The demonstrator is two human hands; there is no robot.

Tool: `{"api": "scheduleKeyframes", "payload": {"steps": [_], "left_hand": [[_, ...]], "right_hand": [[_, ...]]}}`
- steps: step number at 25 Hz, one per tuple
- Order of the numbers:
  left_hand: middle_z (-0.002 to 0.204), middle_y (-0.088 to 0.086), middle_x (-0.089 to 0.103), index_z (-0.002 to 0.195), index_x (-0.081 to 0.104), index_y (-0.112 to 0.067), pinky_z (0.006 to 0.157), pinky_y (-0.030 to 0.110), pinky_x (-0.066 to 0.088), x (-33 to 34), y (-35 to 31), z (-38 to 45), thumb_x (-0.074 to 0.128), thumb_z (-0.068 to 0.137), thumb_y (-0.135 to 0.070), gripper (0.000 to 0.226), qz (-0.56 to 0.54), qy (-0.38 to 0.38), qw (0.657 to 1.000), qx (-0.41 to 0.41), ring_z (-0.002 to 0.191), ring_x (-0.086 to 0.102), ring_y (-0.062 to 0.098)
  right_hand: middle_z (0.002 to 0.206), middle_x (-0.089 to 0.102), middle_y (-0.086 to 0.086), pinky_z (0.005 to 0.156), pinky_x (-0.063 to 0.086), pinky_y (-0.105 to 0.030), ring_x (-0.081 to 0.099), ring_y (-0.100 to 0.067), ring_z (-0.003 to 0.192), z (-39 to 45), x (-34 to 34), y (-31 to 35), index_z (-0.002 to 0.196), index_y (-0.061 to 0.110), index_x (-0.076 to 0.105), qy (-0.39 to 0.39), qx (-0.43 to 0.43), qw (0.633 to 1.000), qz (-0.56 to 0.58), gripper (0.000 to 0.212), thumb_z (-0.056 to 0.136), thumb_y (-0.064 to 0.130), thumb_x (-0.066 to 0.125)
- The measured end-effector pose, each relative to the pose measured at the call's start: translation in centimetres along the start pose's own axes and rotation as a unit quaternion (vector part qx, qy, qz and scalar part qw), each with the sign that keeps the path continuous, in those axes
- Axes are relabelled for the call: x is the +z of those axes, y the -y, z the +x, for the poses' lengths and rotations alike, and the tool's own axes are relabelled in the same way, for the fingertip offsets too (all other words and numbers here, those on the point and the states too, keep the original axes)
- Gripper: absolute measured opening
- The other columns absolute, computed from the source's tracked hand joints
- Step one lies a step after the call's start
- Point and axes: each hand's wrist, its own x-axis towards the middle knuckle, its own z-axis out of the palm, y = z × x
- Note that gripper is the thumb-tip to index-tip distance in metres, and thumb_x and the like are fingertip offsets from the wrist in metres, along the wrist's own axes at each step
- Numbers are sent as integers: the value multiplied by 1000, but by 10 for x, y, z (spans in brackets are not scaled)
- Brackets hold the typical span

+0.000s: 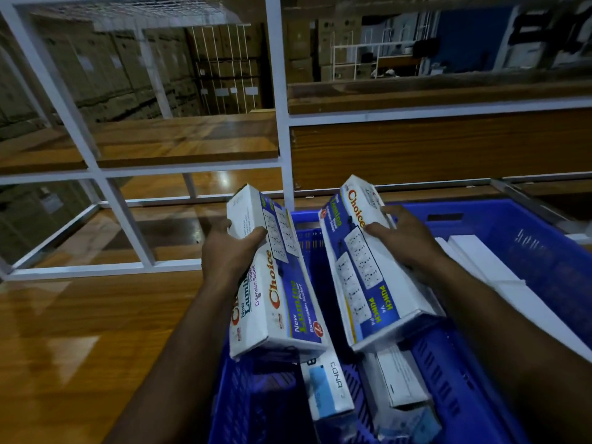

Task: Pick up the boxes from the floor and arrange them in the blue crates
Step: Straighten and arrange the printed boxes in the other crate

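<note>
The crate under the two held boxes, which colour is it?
Blue, with slotted walls; the crate shows best in the head view.

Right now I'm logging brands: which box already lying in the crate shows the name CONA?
The white-and-light-blue box lying low in the blue crate, just below the Choice box held by the left hand; the box beside it shows no name.

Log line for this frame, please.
left hand: holds box | right hand: holds second box | both above blue crate

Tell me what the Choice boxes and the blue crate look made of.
Choice boxes, left and right: printed cardboard, slightly glossy, judging by the folded edges and end flaps. Blue crate: moulded plastic, likely rigid, with slotted vents and a soft sheen on its wall.
</note>
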Motion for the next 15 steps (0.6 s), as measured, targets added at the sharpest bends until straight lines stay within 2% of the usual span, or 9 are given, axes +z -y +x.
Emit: {"api": "scheduleKeyframes", "payload": {"steps": [2,4,7,9,11,13,15], "left_hand": [[97,8,76,128,56,-21,66,49,64,3,4,-2,76,57,-54,82,-30,23,999,-29,66,77,22],[90,7,77,117,58,-19,65,48,65,7,6,-5,79,61,-48,67,-36,40,998,-40,64,76,22],[91,7,76,104,53,-25,69,49,64,10,6,-10,82,69,-36,48,-39,38,998,-32,67,76,25],[90,8,76,107,58,-22,66,47,64,9,8,-10,83,70,-35,47,-53,39,997,-47,64,76,25],[89,8,77,114,61,-19,61,43,64,7,10,-10,83,67,-36,55,-72,42,994,-65,61,76,23],[89,8,77,113,64,-17,57,40,63,5,9,-12,83,64,-36,55,-88,42,993,-69,60,76,23],[85,5,75,101,65,-20,55,35,60,4,8,-14,83,71,-30,37,-119,27,991,-51,60,73,22]], "right_hand": [[123,62,-6,68,54,-31,68,-23,85,-5,6,5,136,25,49,42,28,995,83,53,89,34,70],[119,64,-7,63,53,-29,69,-22,81,-9,15,11,139,25,45,71,52,987,137,58,88,34,71],[125,62,-9,78,59,-43,71,-29,91,-10,31,17,139,24,41,76,44,987,134,75,77,44,77],[119,67,-10,79,60,-45,71,-30,91,-13,37,30,132,20,45,104,40,982,150,65,79,41,77],[116,70,-10,75,61,-38,71,-27,94,-18,34,47,132,17,47,175,41,963,200,55,86,34,73],[120,69,-10,87,59,-42,69,-28,104,-23,28,62,136,17,48,252,32,935,250,46,94,27,64],[124,67,-15,103,49,-47,63,-32,118,-33,24,68,138,12,51,290,3,912,291,39,98,16,54]]}}
